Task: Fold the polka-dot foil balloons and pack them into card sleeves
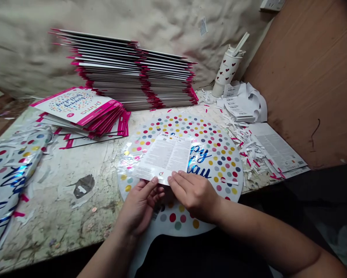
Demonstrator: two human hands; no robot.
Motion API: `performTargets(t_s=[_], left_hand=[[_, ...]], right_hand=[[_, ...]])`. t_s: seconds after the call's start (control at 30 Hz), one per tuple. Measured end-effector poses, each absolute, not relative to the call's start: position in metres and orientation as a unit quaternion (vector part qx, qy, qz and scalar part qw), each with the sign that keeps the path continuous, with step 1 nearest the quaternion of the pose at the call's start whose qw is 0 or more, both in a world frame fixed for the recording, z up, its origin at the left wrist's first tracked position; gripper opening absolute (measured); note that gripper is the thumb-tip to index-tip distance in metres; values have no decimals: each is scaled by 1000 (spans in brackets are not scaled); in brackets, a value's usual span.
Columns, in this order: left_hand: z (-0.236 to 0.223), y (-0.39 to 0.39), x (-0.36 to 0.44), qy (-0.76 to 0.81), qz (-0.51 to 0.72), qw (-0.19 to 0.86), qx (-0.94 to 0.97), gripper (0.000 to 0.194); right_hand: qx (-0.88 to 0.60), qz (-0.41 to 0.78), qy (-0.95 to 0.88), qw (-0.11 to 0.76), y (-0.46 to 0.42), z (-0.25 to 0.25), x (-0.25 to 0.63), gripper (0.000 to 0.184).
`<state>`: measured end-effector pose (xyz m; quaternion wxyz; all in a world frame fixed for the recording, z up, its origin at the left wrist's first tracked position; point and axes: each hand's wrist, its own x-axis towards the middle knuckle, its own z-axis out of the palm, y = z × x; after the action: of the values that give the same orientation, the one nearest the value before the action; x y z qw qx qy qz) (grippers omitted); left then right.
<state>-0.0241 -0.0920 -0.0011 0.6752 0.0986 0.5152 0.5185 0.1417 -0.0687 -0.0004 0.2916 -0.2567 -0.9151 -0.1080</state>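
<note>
Table [54,216] | one paper leaflet [162,156] on one round foil balloon [216,162] | left hand [140,208], right hand [193,195]: fingers [181,180] clamped on leaflet's lower edge | two card stacks [133,77] behind

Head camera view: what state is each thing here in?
Printed leaflet, lying on the balloon
Left hand, pinching its lower edge
Right hand, pinching its lower edge
Polka-dot foil balloon, flat, uninflated
Pink-edged packets, stacked high
Fanned packets, in a loose slumped pile
Tumbler, upright
Paper scraps, scattered
</note>
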Motion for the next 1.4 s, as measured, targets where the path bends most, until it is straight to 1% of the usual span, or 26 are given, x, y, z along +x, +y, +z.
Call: performTargets(t_s=[0.1,0.17,0.23,0.3,0.4,0.47,0.53,0.6,0.63,0.67,0.7,0.73,0.8,0.83,0.87,0.9,0.97,1.0,1.07,1.1,1.13,1.2,1.23,1.27,1.33,1.4], left_hand=[[-1,-92,-21,448,529,720,38,7],[1,-93,-20,448,533,714,67,10],[3,-94,-21,485,530,683,132,14],[6,-96,-22,519,509,660,191,19],[9,-97,-23,536,485,648,240,23],[8,-96,-24,542,494,634,246,24],[8,-94,-29,559,503,608,255,26],[10,-92,-35,583,485,572,313,30],[13,-91,-37,598,463,544,362,34],[18,-91,-38,616,435,504,420,40],[24,-91,-39,632,403,455,481,47],[31,-91,-38,640,371,396,544,51],[47,-91,-34,612,327,268,669,52],[55,-91,-32,581,326,209,716,51],[62,-91,-32,551,349,161,741,51],[69,-90,-33,529,391,129,742,53],[79,-90,-41,511,478,120,704,58],[83,-90,-48,509,499,128,690,57],[88,-91,-69,487,484,103,720,45],[90,-91,-83,475,465,47,746,38],[92,-89,-98,470,447,-38,760,36],[95,-79,-133,474,418,-233,739,42],[95,-70,-152,495,392,-308,712,44],[93,-58,-171,518,366,-345,691,42],[88,-30,-204,607,265,-304,685,29],[81,0,-229,669,173,-249,679,29]], right_hand=[[-264,-89,-914,296,-68,1,146,25],[-270,-13,-912,308,-64,4,148,23],[-280,94,-899,324,-56,6,146,27],[-266,156,-887,343,-46,6,141,29],[-214,156,-894,361,-34,8,135,22],[-212,187,-890,357,-32,15,143,19],[-222,247,-903,273,-35,28,164,19],[-253,276,-922,96,-40,42,195,23],[-296,259,-919,10,-42,49,211,28],[-353,213,-911,-32,-44,56,224,28],[-407,159,-899,-28,-44,61,233,23],[-449,106,-887,20,-43,66,239,21],[-449,60,-872,185,-37,74,235,43],[-411,85,-870,260,-33,77,228,49],[-364,137,-864,321,-29,79,218,45],[-321,199,-847,374,-26,80,206,35],[-259,315,-785,466,-21,81,184,17],[-243,352,-754,499,-20,80,175,15],[-227,388,-718,532,-18,77,162,19],[-226,399,-713,530,-17,74,159,27],[-235,408,-710,523,-16,71,159,35],[-282,418,-694,514,-12,61,163,45],[-312,417,-683,512,-10,55,166,44],[-343,413,-676,505,-8,49,170,42],[-393,401,-669,487,-6,37,177,36],[-419,389,-675,467,-5,27,180,33]])
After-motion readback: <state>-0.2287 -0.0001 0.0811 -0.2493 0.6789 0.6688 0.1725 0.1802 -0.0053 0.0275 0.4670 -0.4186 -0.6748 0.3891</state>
